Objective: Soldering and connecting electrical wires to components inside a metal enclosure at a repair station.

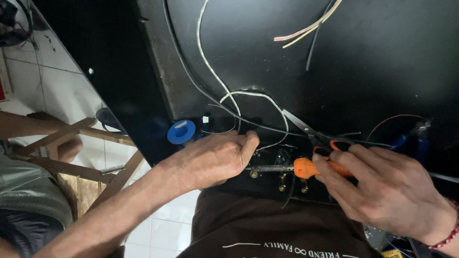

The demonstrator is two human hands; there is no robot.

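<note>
Hands low over a black panel (382, 62), with wires all around. Left hand (215, 157) at about 8 o'clock, fingers curled together, fingertips pinched near a thin white wire (210, 71) that loops up toward 12 o'clock. Cannot tell for sure if really squeezing the wire, since the fingertips hide that spot. Right hand (382, 191) at about 4 o'clock, clamped on the orange handle of a soldering iron (306, 168). Metal shaft of the iron pointing toward 9 o'clock, tip just beside the left hand. Small brass-coloured connectors (282, 186) just below the shaft, near 6 o'clock. Scissors (311, 131) with orange and black handles lying just above the right hand, blades pointing toward 10 o'clock. Blue spool (181, 131) at 9 o'clock, near the edge of the panel and close to the left hand. Pink and yellow wires (306, 31) up at 1 o'clock, well apart from both hands. Thin red wire (392, 118) curving at 3 o'clock. Wooden stool frame (86, 143) far out at 9 o'clock on a white tiled floor (162, 229).
</note>
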